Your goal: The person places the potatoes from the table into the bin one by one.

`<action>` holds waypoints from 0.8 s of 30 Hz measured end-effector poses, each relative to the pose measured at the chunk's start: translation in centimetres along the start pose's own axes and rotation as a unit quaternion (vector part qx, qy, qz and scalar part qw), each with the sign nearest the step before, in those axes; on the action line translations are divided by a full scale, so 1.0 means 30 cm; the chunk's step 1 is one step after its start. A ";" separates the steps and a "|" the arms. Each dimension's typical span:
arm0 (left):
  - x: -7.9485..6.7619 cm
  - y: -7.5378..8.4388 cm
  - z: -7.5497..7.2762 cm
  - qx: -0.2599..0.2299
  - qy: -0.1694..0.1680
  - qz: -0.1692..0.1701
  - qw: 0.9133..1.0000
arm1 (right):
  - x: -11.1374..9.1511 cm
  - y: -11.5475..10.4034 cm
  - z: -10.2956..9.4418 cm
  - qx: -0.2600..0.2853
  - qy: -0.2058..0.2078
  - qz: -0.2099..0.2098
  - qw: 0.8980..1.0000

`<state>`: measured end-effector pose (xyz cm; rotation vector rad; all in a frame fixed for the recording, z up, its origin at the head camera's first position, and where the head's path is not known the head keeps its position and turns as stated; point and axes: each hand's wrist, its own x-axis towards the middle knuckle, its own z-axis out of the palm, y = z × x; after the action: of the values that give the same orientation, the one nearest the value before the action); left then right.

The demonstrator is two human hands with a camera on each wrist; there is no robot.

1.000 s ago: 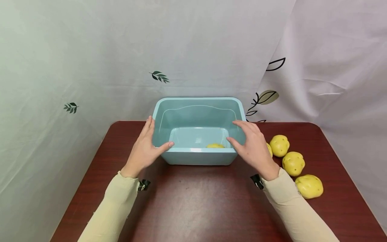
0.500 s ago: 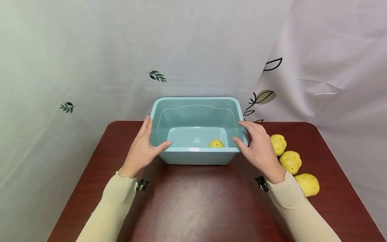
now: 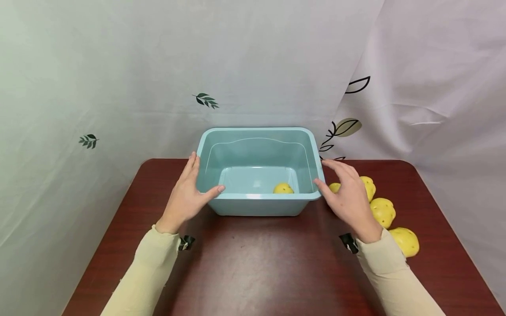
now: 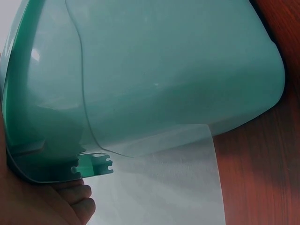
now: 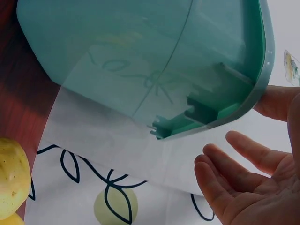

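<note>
A light blue plastic basin [image 3: 253, 196] stands upright at the back middle of the table. My left hand [image 3: 186, 193] holds its front left corner, thumb over the front rim and fingers along the outer left side. In the left wrist view, the fingers [image 4: 80, 201] bend beneath the rim. One yellow potato [image 3: 283, 188] lies on the basin floor near the front right. My right hand [image 3: 348, 195] stands just off the basin's right rim, fingers relaxed and apart, palm bare. In the right wrist view, its fingertips [image 5: 211, 152] sit below the rim.
Several yellow potatoes line the table's right side: one potato [image 3: 334, 187] partly behind my right hand, others [image 3: 382, 212] farther right, the nearest [image 3: 405, 241] beside my sleeve. A pale curtain [image 3: 253, 57] with leaf prints hangs right behind the dark red table [image 3: 253, 272].
My right hand has moved right, from over the basin to outside its right rim. The potato in the basin has come more into view. My left hand keeps its place.
</note>
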<state>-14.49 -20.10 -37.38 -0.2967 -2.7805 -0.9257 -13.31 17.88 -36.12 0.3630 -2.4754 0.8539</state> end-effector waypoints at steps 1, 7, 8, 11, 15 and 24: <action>0.000 0.001 0.000 0.000 0.000 0.001 1.000 | -0.001 0.002 -0.003 -0.002 0.001 0.004 1.000; 0.000 0.005 -0.001 0.000 0.003 0.004 1.000 | -0.008 0.019 -0.019 -0.003 0.008 0.021 1.000; 0.000 0.005 -0.001 0.000 0.003 0.004 1.000 | -0.010 0.023 -0.021 -0.002 0.010 0.023 1.000; -0.001 0.005 -0.001 -0.001 0.004 0.004 1.000 | -0.018 0.034 -0.026 0.000 0.013 0.029 0.999; -0.002 0.004 0.001 -0.002 0.006 0.004 1.000 | -0.030 0.049 -0.028 -0.005 0.013 0.034 0.999; -0.003 0.003 0.003 -0.002 0.008 0.007 1.000 | -0.055 0.082 -0.024 -0.007 0.012 0.051 0.999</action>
<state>-14.41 -19.99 -37.42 -0.3073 -2.7587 -0.9262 -12.64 20.37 -37.73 0.2205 -2.4945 0.8754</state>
